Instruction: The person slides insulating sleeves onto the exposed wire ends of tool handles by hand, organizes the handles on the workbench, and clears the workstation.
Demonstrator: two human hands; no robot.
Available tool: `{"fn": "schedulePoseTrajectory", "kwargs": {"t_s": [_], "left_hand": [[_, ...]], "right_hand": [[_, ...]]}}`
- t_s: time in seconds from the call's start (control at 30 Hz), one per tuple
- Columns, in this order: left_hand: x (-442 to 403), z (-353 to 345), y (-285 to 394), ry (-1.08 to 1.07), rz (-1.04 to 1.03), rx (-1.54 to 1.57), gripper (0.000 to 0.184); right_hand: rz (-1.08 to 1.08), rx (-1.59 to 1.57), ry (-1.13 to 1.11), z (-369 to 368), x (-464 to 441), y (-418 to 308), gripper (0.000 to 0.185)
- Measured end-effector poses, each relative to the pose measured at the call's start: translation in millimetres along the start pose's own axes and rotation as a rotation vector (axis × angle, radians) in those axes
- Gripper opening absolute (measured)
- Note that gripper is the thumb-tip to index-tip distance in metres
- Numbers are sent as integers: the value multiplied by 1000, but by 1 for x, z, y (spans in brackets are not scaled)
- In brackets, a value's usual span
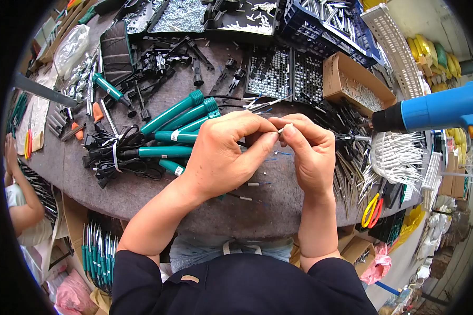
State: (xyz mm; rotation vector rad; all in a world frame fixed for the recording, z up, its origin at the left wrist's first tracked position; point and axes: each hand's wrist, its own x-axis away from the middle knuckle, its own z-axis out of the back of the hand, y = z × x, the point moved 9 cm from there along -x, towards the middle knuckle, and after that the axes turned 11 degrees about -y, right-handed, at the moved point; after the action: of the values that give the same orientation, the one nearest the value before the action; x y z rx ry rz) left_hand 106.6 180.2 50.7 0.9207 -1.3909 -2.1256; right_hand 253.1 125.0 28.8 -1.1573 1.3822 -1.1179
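My left hand [228, 152] and my right hand [311, 152] meet above the middle of the worktable, fingertips almost touching. Both are closed in a pinch around a small white piece [280, 131], mostly covered by the fingers. Just left of my left hand lie several green soldering iron handles [172, 113], with a tied bundle of black power cords [115, 152] beside them. Thin blue wires [283, 154] and a short white tube [253, 184] rest on the table below my hands.
A blue heat gun [441, 110] points in from the right. White tubular parts [399, 157] and yellow-red scissors [372, 211] lie below it. Along the back stand a cardboard box [333, 79], a blue crate [310, 31] and black plastic parts [163, 60]. Another person's arm [23, 194] shows at left.
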Motion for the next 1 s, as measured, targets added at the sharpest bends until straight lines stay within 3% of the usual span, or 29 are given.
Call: {"fn": "schedulePoseTrajectory", "kwargs": {"t_s": [0.13, 0.23, 0.27, 0.57, 0.7, 0.8, 0.87, 0.9, 1.0], "left_hand": [[-3, 0, -3, -175, 55, 17, 16], [-2, 6, 0, -235, 11, -317, 19], [-4, 6, -7, -256, 85, -271, 19], [-1, 13, -9, -73, 119, -312, 14], [-2, 15, -12, -90, 167, -286, 15], [-3, 21, -14, -60, 224, -195, 13], [-2, 34, -11, 87, 171, -161, 18], [-2, 43, -9, 189, 98, -142, 22], [-3, 45, -15, 146, 155, -195, 37]], "right_hand": [[-19, -36, 14, 5, -1, 5, 16], [-46, -88, 0, 6, -2, 10, 16], [-57, -108, -6, 6, -2, 11, 16], [-51, 49, 61, 0, 2, 10, 14], [-40, -95, 58, -9, 0, 24, 15], [-69, -101, 52, -8, 0, 25, 35], [-49, -118, 74, -5, 0, 20, 50], [-40, -86, 110, -1, 0, 16, 48], [-26, -34, 149, 4, -2, 13, 42]]}}
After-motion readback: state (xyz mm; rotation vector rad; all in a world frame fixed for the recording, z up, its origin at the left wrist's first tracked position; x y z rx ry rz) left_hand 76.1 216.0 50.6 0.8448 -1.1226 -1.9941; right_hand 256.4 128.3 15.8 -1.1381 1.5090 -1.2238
